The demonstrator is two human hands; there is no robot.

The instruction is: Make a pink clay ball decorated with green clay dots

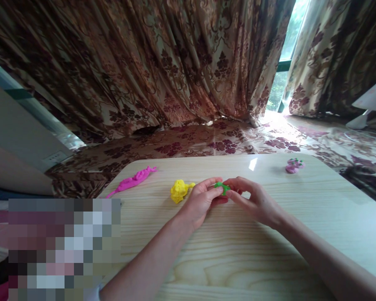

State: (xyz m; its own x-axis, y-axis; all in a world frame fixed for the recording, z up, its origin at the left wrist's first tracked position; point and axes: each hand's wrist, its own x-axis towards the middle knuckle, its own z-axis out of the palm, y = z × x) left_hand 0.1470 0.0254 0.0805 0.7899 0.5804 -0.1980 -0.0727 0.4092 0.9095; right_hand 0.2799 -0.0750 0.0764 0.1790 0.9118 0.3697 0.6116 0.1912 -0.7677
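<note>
A small lump of green modelling clay (222,188) is pinched between both hands, above the middle of the light wooden table (207,255). My left hand (207,195) grips its left side, with the thumb lying on top. From the right, the fingertips and thumb of my right hand (252,196) press against it. Part of the clay is hidden by the fingers. Just left of my left hand sits a lumpy piece of yellow modelling clay (178,191) with a thin end pointing at the hand.
Farther left lies a long pink clay shape (133,180). Near the back right corner stands a pale pink clay piece (294,165) with green bits on it. Patterned curtains (175,62) hang behind the table. A white lamp (371,98) is at far right; a blurred-out area covers the lower left.
</note>
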